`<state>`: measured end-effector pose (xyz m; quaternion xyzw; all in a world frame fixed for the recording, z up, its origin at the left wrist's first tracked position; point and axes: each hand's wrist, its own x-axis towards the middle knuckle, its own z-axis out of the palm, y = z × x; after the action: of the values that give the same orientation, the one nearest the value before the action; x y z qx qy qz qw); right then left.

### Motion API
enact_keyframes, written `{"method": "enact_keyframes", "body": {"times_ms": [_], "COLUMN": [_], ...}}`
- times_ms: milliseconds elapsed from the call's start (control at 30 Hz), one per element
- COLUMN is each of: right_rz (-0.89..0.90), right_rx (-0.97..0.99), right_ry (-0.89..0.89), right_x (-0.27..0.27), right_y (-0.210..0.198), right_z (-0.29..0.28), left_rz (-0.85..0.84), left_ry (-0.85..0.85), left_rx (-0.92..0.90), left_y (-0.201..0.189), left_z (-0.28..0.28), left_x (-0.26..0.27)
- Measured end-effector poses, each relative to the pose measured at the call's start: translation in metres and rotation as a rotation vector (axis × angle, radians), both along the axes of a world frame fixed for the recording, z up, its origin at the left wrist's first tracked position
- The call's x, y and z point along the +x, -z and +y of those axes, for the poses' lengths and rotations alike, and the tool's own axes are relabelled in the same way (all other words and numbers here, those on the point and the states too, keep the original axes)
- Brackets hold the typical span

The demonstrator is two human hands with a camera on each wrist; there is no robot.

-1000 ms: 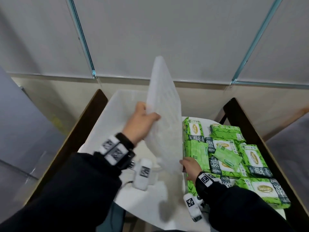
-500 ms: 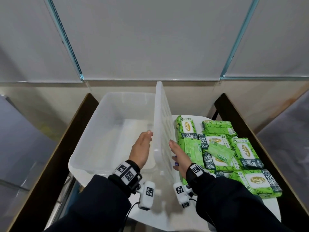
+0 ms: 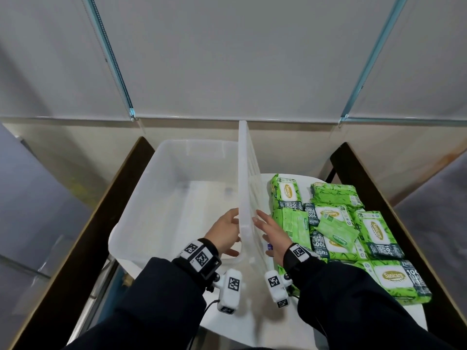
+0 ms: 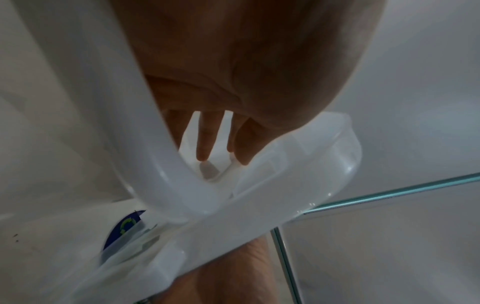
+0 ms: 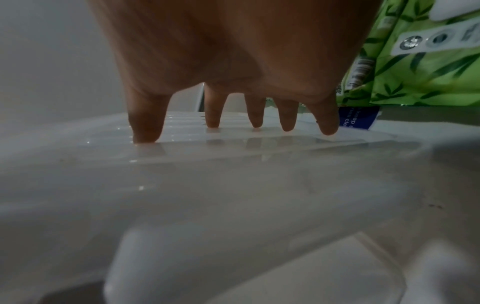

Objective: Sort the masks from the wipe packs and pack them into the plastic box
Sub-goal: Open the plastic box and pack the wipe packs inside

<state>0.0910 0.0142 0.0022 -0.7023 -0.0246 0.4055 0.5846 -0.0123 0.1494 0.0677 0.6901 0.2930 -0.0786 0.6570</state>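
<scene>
A clear plastic box (image 3: 161,188) sits open on the left of the white table (image 3: 252,322). Its translucent lid (image 3: 249,178) stands on edge along the box's right side. My left hand (image 3: 225,233) lies flat against the lid's left face and my right hand (image 3: 273,232) against its right face, fingers straight. In the right wrist view the fingertips (image 5: 213,121) press on the ribbed lid (image 5: 233,185). Green wipe packs (image 3: 374,233) cover the table's right half, with two thin green packets (image 3: 337,229) lying on top. The left wrist view shows straight fingers (image 4: 205,142) behind the lid rim (image 4: 161,164).
Dark wooden rails (image 3: 96,218) run along both sides of the table. A grey panelled wall (image 3: 227,59) rises just behind. A blue label (image 5: 355,118) shows under the lid by the packs. The box holds nothing that I can see.
The lid came down from a raised, tilted hold to standing upright beside the box. My left hand let go of its edge, and both palms now press flat on either face.
</scene>
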Motion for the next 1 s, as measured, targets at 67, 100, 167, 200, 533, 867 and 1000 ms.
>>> {"method": "enact_keyframes", "body": {"times_ms": [67,100,167,200,533,867,1000], "right_rz": [-0.007,-0.012,-0.002,0.009,-0.055,-0.09,-0.103], "right_rx": [-0.003,0.006,0.039,0.05,-0.013,-0.313,-0.486], "right_ry": [0.007,0.019,0.043,0.051,0.318,0.524,0.612], "right_x": [0.0,0.002,0.006,0.008,0.068,0.13,0.146], "right_y": [-0.002,-0.003,-0.006,-0.009,-0.045,-0.011,0.035], "right_z": [-0.001,-0.003,-0.01,-0.016,-0.117,-0.296,-0.362], "left_rz": [-0.01,-0.057,-0.22,-0.318,-0.723,-0.295,-0.149], "left_ry": [-0.06,-0.127,-0.31,-0.387,0.106,0.529,0.724], "left_rx": [0.032,0.075,0.19,0.248,0.551,0.601,0.633], "left_y": [0.005,0.005,-0.008,-0.021,-0.139,-0.022,0.025], "left_z": [0.005,0.009,0.018,0.02,-0.089,-0.215,-0.266], "left_x": [0.003,0.006,0.012,0.015,0.057,0.151,0.19]}}
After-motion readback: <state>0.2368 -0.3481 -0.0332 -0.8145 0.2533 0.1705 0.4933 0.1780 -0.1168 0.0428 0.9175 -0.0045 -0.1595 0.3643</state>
